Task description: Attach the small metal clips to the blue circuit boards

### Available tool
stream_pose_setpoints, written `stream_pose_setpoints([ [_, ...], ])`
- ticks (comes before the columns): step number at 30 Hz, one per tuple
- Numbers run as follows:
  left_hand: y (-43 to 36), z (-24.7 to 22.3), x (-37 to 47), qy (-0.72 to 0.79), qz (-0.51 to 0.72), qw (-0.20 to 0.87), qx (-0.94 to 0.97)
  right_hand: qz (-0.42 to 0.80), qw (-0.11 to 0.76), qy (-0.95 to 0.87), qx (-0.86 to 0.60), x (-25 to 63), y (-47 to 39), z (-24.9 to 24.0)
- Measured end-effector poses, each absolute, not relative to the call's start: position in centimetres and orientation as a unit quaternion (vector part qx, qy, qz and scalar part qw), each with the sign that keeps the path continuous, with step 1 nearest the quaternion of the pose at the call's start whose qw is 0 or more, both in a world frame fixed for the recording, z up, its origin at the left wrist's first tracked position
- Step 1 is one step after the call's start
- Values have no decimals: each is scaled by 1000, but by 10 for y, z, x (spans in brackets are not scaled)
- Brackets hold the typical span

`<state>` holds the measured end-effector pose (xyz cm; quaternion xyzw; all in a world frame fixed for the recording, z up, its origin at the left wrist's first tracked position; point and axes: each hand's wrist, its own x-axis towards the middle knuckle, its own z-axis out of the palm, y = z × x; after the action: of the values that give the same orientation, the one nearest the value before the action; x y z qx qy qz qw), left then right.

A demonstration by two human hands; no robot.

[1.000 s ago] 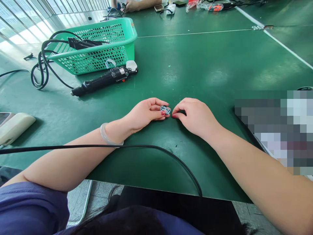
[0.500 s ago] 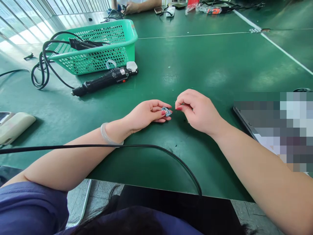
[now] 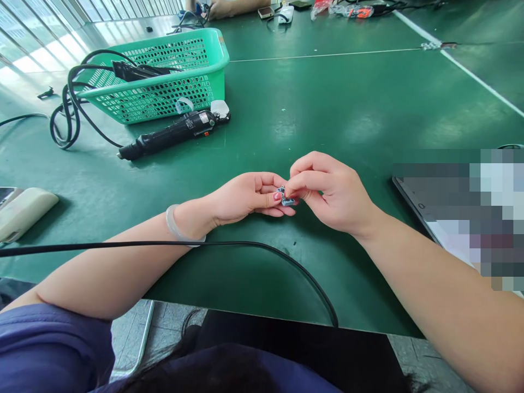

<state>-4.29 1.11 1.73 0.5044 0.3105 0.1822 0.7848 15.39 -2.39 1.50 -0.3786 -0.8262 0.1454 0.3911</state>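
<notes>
A small blue-grey part (image 3: 287, 201) is held between the thumb and fingers of my left hand (image 3: 262, 195), above the green table. My right hand (image 3: 327, 191) is closed in a pinch, with its fingertips at the small part and touching my left hand's fingers. Whatever lies between the right fingertips is hidden. A black cable (image 3: 262, 244) runs across in front of my left forearm.
A green basket (image 3: 216, 82) with a black cabled item stands at the back left, a black electric screwdriver (image 3: 172, 134) in front of it. On the right lies a tablet-like device (image 3: 413, 210). A pale device (image 3: 30, 213) sits far left. A person's arm (image 3: 237, 7) is at the far edge.
My right hand's fingers have closed in on the small part, from just right of it. My left hand has shifted slightly right and down, and the part has turned.
</notes>
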Motion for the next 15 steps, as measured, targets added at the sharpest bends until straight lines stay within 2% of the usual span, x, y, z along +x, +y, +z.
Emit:
stream_pose_setpoints([
  [9, 13, 15, -42, 365, 238, 753, 493, 119, 430, -769, -458, 174, -24, 18],
  [15, 14, 13, -43, 361, 238, 753, 497, 136, 344, -822, -433, 172, -27, 17],
])
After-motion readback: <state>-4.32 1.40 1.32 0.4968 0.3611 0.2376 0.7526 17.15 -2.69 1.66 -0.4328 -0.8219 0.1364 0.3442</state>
